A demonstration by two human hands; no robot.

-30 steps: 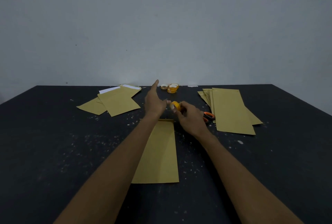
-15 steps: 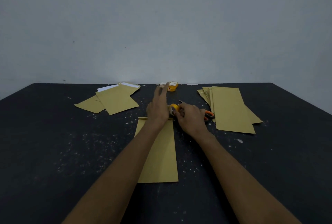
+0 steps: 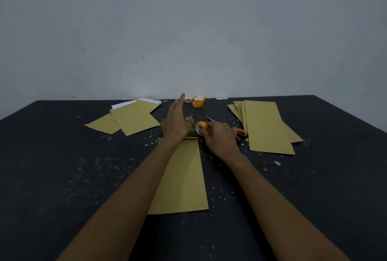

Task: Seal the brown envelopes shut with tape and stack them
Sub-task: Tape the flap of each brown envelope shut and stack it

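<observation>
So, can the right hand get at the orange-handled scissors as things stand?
Probably yes: the scissors lie just beside the right hand, with nothing between. But that hand grips the tape roll, so it would likely have to set it down first.

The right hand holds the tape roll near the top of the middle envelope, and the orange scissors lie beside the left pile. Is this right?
Not quite: the head view shows the orange scissors beside the right stack, just behind the right hand that holds the tape roll. The rest holds.
</observation>
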